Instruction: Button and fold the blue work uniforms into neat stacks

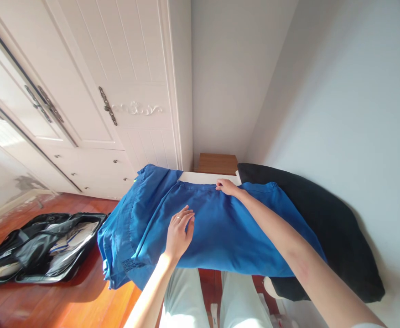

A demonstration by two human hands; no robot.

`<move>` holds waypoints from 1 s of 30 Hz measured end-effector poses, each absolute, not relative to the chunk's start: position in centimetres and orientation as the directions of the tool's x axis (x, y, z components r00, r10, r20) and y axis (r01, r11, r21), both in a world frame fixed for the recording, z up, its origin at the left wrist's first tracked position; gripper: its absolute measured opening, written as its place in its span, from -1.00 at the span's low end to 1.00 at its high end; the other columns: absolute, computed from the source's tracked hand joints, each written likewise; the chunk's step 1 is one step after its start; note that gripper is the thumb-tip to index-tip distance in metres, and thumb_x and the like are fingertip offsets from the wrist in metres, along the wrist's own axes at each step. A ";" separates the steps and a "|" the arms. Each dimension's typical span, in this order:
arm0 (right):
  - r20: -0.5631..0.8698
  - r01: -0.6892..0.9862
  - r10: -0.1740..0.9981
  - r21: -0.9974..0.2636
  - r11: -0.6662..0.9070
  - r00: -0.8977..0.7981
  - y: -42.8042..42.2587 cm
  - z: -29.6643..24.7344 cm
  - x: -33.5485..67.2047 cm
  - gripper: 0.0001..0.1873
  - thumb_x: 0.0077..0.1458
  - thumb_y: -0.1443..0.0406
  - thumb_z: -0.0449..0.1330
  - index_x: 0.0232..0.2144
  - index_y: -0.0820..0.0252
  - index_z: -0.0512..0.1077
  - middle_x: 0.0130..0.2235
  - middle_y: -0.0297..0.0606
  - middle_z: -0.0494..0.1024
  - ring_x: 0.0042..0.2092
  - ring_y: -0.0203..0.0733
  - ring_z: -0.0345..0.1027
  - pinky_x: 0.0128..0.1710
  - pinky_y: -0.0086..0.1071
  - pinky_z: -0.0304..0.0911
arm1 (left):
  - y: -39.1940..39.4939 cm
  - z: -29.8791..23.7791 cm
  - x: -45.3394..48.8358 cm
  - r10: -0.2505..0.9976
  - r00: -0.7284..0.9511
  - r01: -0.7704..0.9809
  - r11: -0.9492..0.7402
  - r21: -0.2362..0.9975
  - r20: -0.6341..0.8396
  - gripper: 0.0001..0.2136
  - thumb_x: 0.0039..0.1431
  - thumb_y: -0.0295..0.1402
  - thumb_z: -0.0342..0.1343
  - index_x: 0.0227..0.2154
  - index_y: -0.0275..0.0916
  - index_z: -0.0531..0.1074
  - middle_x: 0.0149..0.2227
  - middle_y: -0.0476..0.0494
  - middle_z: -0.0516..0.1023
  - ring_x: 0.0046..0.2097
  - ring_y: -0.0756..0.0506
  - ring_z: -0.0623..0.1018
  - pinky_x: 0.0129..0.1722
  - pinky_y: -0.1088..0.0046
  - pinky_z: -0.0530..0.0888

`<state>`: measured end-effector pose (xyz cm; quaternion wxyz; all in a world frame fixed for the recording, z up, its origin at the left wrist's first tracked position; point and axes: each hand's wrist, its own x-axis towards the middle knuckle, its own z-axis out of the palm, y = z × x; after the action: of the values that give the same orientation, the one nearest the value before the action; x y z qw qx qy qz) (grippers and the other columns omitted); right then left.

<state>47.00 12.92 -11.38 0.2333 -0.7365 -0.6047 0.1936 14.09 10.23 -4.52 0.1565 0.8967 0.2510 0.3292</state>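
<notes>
A blue cloth garment (213, 228) is spread across a narrow raised surface in front of my legs. Its far edge looks like a gathered waistband, and its left part lies in bunched layers that hang over the side. My right hand (226, 187) grips that far edge near its middle, fingers curled around the cloth. Over the left half of the garment is my left hand (180, 232), its fingers stretched out and slightly apart. Whether the left palm touches the fabric I cannot tell. A white strip of the surface (205, 178) shows beyond the far edge.
A large black rounded item (336, 237) lies at the right against the wall. On the wooden floor (93, 310) at left is an open suitcase (61, 279) with clothes inside. White wardrobe doors (83, 68) stand behind, beside a small brown wooden top (218, 162) in the corner.
</notes>
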 end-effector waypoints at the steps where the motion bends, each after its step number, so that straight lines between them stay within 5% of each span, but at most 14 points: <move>1: -0.011 0.790 0.981 -0.591 -0.163 0.194 13.1 -11.4 47.1 -0.94 0.12 0.30 0.19 -0.39 0.18 0.42 -0.33 -0.32 0.53 -0.30 -0.23 0.35 -0.32 -0.43 0.17 | 9.5 -4.4 13.4 0.570 0.652 0.349 -0.811 0.468 0.501 -0.78 0.31 -0.38 -0.04 -0.13 -0.19 0.50 -0.08 -0.20 0.60 0.15 -0.19 0.46 0.08 0.18 0.41; 9: -0.077 0.746 0.975 -0.633 -0.209 0.208 14.2 -11.4 48.8 -0.77 0.21 0.17 0.18 -0.30 0.26 0.43 -0.28 -0.28 0.50 -0.26 -0.25 0.38 -0.22 -0.31 0.31 | 5.2 -5.1 9.5 0.737 0.595 0.375 -0.607 0.701 0.320 -0.80 0.25 -0.32 0.05 -0.17 -0.10 0.55 -0.09 -0.18 0.60 0.16 -0.26 0.44 0.13 0.10 0.38; 23: -0.042 0.813 0.963 -0.528 -0.247 0.266 15.0 -10.8 47.5 -0.77 0.24 0.23 0.15 -0.14 0.25 0.47 -0.09 -0.11 0.53 -0.06 -0.09 0.41 -0.03 -0.18 0.31 | 3.3 -4.9 8.6 0.728 0.679 0.422 -0.492 0.762 0.094 -0.65 0.19 -0.17 0.15 0.03 -0.06 0.50 0.14 -0.17 0.46 0.27 -0.32 0.30 0.27 0.01 0.20; 26: 0.066 0.849 0.967 -0.497 -0.180 0.244 14.5 -10.3 46.4 -0.66 0.28 0.26 0.05 0.05 0.21 0.41 0.13 0.00 0.40 0.18 0.04 0.23 0.17 -0.14 0.13 | 4.4 -3.5 9.5 0.715 0.687 0.426 -0.540 0.726 0.129 -0.66 0.22 -0.15 0.10 0.01 -0.09 0.50 0.10 -0.21 0.50 0.25 -0.31 0.32 0.23 0.02 0.26; 30: 0.092 0.878 0.984 -0.470 -0.093 0.154 13.8 -11.0 44.9 -0.49 0.31 0.08 -0.02 0.18 0.20 0.31 0.28 -0.08 0.25 0.31 0.01 0.05 0.30 -0.18 -0.06 | 8.3 -2.2 13.5 0.610 0.763 0.448 -0.737 0.505 0.214 -0.61 0.31 -0.13 -0.03 0.06 -0.19 0.45 0.14 -0.26 0.46 0.29 -0.27 0.28 0.25 0.04 0.23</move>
<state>44.90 13.78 -10.97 0.2137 -0.7288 -0.6386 0.1239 13.51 8.27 -2.18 0.2177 0.9132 0.2897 0.1862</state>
